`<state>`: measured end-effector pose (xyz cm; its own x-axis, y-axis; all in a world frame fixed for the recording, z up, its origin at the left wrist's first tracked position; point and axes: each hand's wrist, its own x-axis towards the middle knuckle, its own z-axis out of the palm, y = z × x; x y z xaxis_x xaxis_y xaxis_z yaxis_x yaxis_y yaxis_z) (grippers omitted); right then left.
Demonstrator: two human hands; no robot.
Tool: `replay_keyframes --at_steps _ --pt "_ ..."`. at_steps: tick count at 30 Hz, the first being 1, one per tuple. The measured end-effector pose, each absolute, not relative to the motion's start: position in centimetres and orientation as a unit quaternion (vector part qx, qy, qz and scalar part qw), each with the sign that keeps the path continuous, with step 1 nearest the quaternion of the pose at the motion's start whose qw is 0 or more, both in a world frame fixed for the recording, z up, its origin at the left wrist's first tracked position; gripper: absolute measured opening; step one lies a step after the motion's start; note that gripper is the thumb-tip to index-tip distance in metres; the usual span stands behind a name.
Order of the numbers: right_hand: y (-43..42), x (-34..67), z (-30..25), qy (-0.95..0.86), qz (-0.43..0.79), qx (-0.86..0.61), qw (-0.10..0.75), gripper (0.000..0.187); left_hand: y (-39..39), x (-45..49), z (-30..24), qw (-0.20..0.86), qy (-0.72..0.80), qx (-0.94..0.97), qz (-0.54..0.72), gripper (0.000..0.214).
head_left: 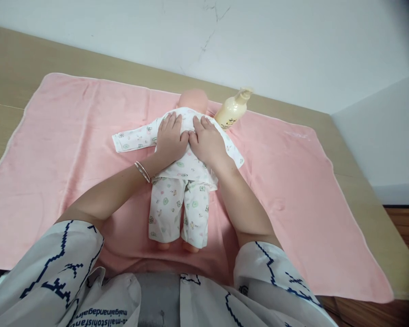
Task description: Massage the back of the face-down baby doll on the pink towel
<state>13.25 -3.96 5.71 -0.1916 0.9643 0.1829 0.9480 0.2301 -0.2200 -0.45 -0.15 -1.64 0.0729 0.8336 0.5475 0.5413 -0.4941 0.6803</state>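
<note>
L+R hands [171,140] on doll [187,169] (face not vis.)

Under the left hand [170,138] and right hand [207,140], the shirt [187,165] looks like thin, matt cloth, as do the trousers [165,211] nearer the wearer, while the blanket [276,204] around them is soft cloth with a faint sheen. Beyond the hands, the doll's head [192,99] looks like smooth plastic, the bottle [232,111] glossy plastic. The bangle [142,171] behind the left hand is shiny metal; the table [378,236], farther out, smooth, wood-like.
</note>
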Motion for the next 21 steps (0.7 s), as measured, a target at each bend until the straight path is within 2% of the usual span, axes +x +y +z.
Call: replay_keyframes --at_steps 5,12,15,21 --pt "-3.6 13.4 5.5 -0.778 0.013 -0.612 0.140 0.060 0.1 -0.7 -1.7 0.142 0.455 0.742 0.471 0.046" --pt "-6.3 11.5 7.1 -0.742 -0.059 -0.661 0.101 0.045 -1.2 -0.9 -0.6 0.055 0.452 0.778 0.432 0.037" --pt "-6.0 11.9 7.1 -0.743 -0.032 -0.662 0.093 0.047 -1.2 -0.7 -0.8 0.057 0.468 0.772 0.426 0.038" --pt "-3.5 13.4 5.9 -0.765 0.035 -0.637 0.089 0.063 -0.2 -0.3 -1.5 0.080 0.484 0.761 0.424 0.042"
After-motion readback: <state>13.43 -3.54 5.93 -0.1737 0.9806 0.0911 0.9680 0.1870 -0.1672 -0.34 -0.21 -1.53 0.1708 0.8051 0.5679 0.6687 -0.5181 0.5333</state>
